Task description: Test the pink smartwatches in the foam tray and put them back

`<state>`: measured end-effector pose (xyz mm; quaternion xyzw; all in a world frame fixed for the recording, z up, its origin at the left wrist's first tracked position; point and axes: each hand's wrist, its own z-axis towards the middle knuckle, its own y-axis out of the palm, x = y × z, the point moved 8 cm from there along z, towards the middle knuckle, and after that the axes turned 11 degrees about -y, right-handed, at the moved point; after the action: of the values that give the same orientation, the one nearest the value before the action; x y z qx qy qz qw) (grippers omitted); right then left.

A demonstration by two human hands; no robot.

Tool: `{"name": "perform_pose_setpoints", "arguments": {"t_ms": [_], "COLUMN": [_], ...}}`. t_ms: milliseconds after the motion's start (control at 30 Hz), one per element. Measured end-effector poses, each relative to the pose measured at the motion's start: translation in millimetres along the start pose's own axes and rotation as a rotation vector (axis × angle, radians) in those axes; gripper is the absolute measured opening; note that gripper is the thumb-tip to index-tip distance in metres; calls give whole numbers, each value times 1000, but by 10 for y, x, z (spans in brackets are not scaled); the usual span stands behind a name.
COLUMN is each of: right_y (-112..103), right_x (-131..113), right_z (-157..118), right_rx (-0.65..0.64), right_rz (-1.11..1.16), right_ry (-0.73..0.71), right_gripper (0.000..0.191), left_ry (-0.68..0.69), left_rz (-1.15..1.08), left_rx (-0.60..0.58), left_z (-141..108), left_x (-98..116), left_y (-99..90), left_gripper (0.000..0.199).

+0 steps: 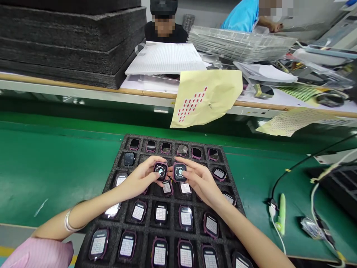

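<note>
My left hand (pixel 148 173) is closed around a purple-framed smartwatch (pixel 160 171), its thumb on the lit screen. Beside it, my right hand (pixel 195 176) grips a second purple smartwatch (pixel 179 172) by its edges, thumb on the glass. Both screens show a dial with a bright figure. The two watches are held side by side above a black foam tray (pixel 174 230). Rows of square pockets in the tray hold several more watches; the far row has dark screens, and many nearer ones, such as this watch (pixel 161 213), show white screens with text.
Stacked black foam blocks (pixel 69 41) stand on the shelf at left. A paper pad (pixel 167 57) and clear plastic trays (pixel 237 42) lie along it. A yellow sheet (pixel 208 98) with red arrows hangs over its edge. Cables and a green tool (pixel 282 212) lie at right. Two people are beyond.
</note>
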<state>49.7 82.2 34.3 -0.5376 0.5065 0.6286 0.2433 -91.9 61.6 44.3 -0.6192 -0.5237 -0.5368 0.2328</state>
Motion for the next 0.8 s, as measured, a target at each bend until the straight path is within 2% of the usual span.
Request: {"name": "perform_pose_setpoints", "arguments": {"t_ms": [500,800], "right_y": [1,61], "right_x": [-55,-106], "right_z": [-28,-21], "right_rx": [10,15], "right_rz": [-149,23], "right_ry": [-79,-77], "right_gripper": [42,32], "left_ry": [24,21], "left_rz": [21,20], "left_rx": [-31,38], "left_z": [-12,18], "left_x": [-14,-11], "left_y": [43,11], "left_gripper": [26,24]}}
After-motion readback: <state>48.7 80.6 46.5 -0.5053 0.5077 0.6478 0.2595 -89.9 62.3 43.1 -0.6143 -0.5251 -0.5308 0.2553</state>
